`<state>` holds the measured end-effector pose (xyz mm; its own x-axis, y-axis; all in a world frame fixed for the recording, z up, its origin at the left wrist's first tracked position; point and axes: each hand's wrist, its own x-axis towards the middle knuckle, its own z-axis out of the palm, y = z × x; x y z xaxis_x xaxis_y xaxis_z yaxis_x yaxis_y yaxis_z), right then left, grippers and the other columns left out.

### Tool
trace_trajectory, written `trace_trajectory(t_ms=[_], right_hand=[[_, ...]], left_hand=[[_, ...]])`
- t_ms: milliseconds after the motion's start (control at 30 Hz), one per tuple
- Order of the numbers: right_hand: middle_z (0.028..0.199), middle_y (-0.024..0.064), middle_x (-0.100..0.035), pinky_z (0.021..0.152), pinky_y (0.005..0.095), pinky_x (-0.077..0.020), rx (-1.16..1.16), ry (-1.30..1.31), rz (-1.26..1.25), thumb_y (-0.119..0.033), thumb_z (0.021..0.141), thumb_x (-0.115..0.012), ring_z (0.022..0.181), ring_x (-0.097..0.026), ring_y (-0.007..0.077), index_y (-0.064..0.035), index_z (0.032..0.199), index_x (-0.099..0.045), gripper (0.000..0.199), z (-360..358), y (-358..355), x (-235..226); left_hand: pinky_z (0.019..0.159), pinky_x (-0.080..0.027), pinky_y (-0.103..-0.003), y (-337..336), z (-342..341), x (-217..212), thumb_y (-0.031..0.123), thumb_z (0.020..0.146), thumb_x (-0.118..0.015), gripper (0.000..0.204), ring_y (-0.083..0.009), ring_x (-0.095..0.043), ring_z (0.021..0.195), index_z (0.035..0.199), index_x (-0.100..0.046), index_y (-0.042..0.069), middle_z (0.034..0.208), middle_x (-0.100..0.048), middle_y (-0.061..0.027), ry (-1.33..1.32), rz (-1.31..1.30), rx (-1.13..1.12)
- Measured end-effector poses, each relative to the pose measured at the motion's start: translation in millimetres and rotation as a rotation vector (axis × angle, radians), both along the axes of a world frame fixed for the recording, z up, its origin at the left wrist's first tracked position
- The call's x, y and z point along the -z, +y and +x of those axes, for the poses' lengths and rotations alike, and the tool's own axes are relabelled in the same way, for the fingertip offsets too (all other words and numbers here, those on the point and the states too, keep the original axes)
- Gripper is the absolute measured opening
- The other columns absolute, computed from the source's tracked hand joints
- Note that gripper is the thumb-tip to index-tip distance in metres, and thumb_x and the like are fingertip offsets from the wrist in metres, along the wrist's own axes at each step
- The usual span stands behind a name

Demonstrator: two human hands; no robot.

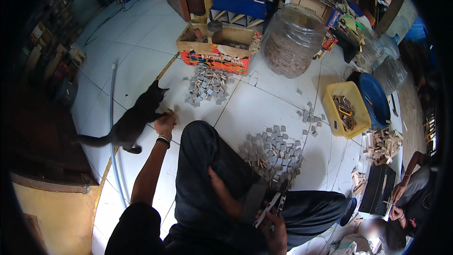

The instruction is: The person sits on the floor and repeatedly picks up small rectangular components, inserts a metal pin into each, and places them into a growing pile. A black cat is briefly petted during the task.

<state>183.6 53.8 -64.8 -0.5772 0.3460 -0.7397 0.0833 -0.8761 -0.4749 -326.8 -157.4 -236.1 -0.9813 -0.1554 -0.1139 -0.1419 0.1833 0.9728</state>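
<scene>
Right hand [275,230] clamped on silver tool [267,208], beside grey strip [253,200] at the lap. Left hand [165,125] near cat's [134,122] paw; can't tell if fingers grip anything. Risk: startled cat could scratch it or scatter grey pieces [273,153].

The small square pieces [276,153] right of the solid-black cat [137,120] are grey; the rectangular plastic tub [359,126] farther right is yellow.

Tiled floor [255,106]: grey squares [274,153], red carton [226,63], yellow tub [331,113].
</scene>
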Motion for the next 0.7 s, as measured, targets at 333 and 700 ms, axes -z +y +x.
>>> trace_trajectory(t_ms=[333,700], right_hand=[[0.108,0.0157,-0.069,0.085,0.0353,-0.0562,0.041,-0.016,0.016,-0.017,0.093,-0.063,0.100,-0.069,0.0246,0.0034,0.143,-0.049,0.056,2,-4,-7],[0.103,0.0111,-0.069,0.086,0.0335,-0.0542,0.062,0.059,0.203,-0.021,0.097,-0.063,0.095,-0.067,0.0208,-0.0019,0.134,-0.059,0.042,-13,46,-14]], left_hand=[[0.064,-0.058,-0.030,-80,92,-18,0.030,0.087,-0.081,0.034,-0.0163,-0.074,0.065,0.089,-0.080,-0.003,0.071,-0.076,-0.0107,-0.033,-0.252,0.035],[0.085,-0.060,-0.050,-256,214,-77,0.046,0.082,-0.081,0.042,-0.0363,-0.076,0.096,0.102,-0.079,0.009,0.100,-0.078,-0.0144,-0.581,-1.651,1.205]])
